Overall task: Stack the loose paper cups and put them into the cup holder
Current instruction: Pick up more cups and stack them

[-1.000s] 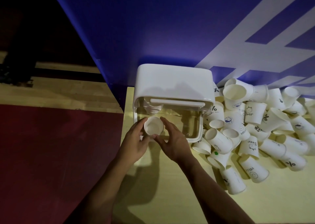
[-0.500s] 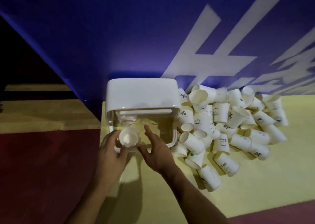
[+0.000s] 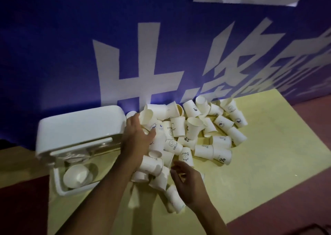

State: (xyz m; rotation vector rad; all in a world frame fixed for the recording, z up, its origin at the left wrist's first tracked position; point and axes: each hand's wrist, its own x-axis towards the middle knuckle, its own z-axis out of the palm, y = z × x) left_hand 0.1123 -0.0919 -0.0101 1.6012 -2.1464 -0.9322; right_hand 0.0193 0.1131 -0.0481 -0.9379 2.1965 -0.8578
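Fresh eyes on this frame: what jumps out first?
The heap of loose paper cups sprawled on the yellow table, against a blue banner with large white characters. Left of it sits the white cup holder, lid open, stacked cups inside. Both hands are at the heap: left hand among the cups, right hand hovering by its near edge.

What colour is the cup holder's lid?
White. The cup holder and its lid show best in the head view, the only one.

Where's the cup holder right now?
Head view, left side: the cup holder sits on the yellow table against the blue wall, directly left of the cup pile, its right edge beside the left hand.
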